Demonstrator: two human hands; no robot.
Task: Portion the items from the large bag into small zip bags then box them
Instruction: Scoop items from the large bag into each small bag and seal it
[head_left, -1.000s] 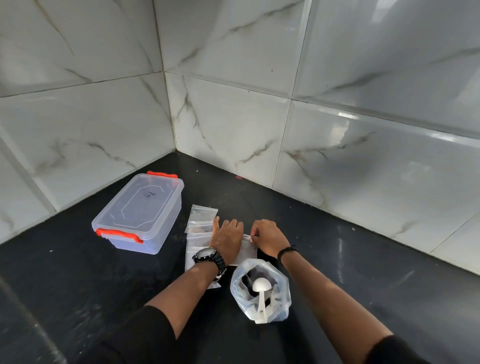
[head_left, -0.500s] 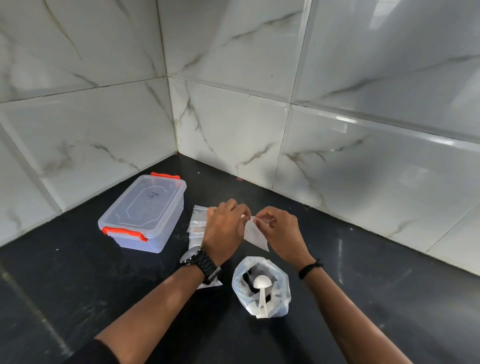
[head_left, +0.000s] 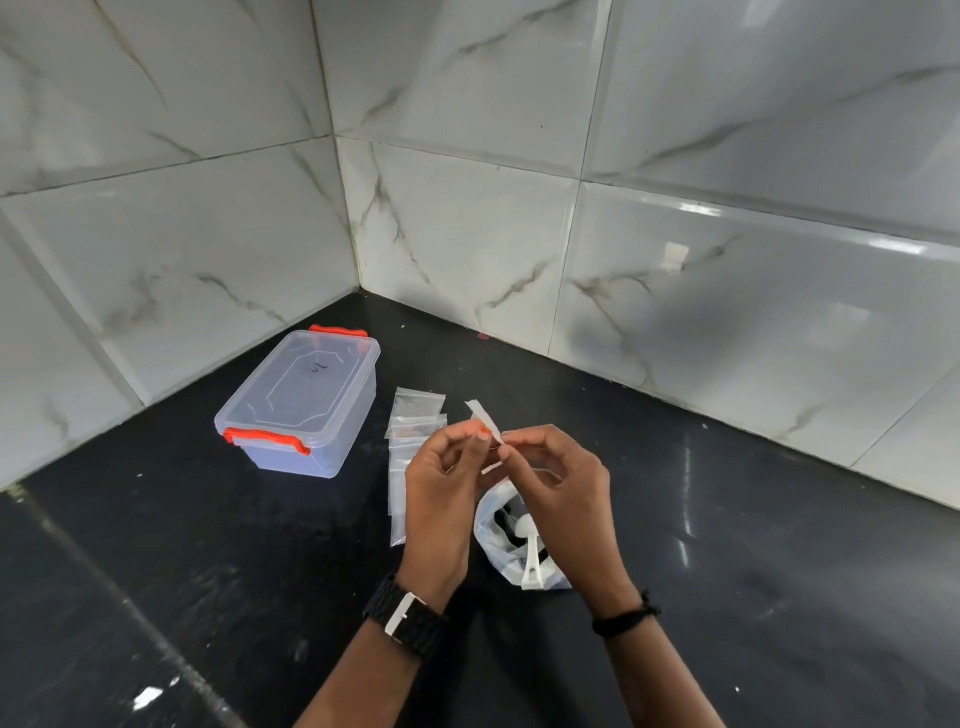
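Note:
My left hand (head_left: 441, 499) and my right hand (head_left: 558, 493) are raised above the counter, and both pinch the top edge of one small clear zip bag (head_left: 485, 418) between fingertips. Under my right hand stands the large clear bag (head_left: 498, 540), open at the top, with dark contents and a white plastic scoop (head_left: 530, 558) sticking out of it. A stack of several empty small zip bags (head_left: 410, 441) lies flat on the black counter, partly hidden by my left hand. The clear plastic box (head_left: 304, 402) with orange latches sits to the left, lid on.
The black stone counter (head_left: 208, 571) runs into a corner of white marble wall tiles (head_left: 467, 234) behind the box and bags. White specks lie on the counter at the lower left.
Both hands lifted the small zip bag off the stack and up above the counter, pinching its top edge. The box, large bag and scoop stayed put.

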